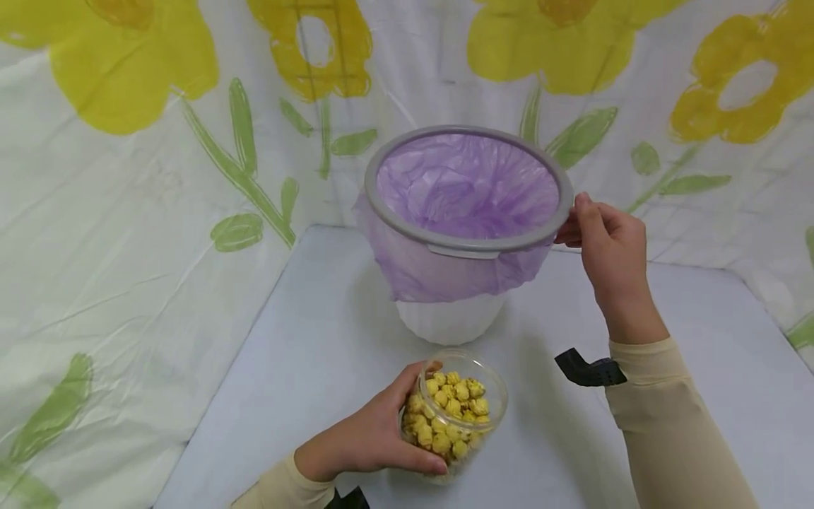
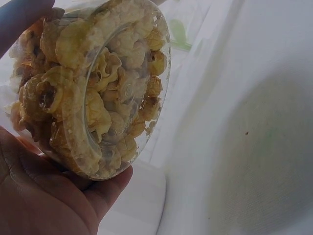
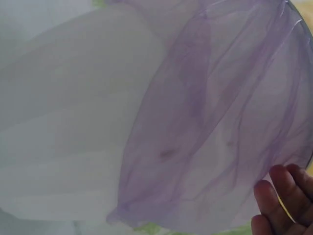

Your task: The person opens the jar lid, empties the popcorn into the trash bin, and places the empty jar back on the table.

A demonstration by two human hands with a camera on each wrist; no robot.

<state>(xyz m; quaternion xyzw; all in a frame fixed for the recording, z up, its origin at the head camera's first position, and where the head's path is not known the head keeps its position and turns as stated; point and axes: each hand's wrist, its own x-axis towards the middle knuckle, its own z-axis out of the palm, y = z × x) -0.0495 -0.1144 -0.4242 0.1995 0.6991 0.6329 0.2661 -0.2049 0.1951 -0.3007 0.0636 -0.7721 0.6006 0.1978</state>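
Counted on the head view's clock face: one left hand (image 1: 384, 433) at six o'clock and one right hand (image 1: 612, 258) at three, two in all. One jar (image 1: 491, 376), between five and six, holds popcorn (image 1: 456, 404) too overlapped to count. One bin (image 1: 451, 324) and one purple bag (image 1: 467, 187), toward one. Four yellow flowers (image 1: 127, 81), ten to two.

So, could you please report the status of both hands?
Left hand gripping open jar, popcorn inside. Right hand at rim of purple-lined bin. Nothing visible between jar and bin.
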